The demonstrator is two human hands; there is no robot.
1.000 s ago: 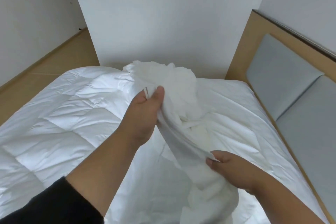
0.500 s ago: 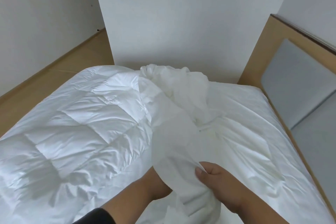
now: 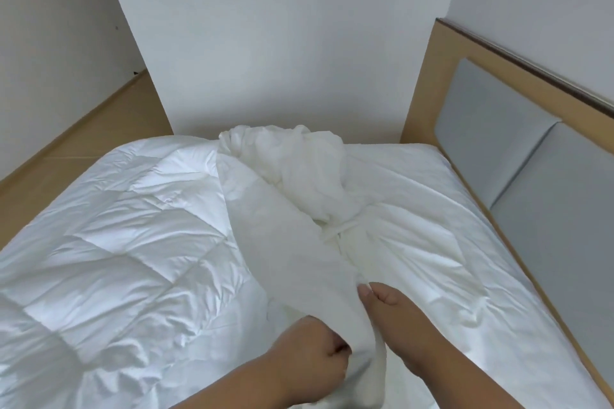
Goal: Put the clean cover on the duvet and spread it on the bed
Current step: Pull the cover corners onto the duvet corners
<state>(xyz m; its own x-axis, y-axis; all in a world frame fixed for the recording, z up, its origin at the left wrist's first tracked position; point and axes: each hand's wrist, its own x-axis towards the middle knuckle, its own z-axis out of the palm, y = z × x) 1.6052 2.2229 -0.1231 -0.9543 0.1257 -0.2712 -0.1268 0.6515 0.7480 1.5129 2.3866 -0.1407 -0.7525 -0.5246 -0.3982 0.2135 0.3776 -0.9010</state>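
On the wood-framed bed (image 3: 432,83), quilted white duvet (image 3: 116,226) lies left; both hands, left hand (image 3: 312,362) and right hand (image 3: 395,319), have dropped near, gripping the crumpled white cover (image 3: 292,242), likely hunting its opening.

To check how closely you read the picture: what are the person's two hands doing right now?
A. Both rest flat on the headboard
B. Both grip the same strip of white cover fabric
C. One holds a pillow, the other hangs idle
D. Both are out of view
B: the left hand and right hand each pinch the cover, a strip drawn up from the bunched heap over the quilted duvet.
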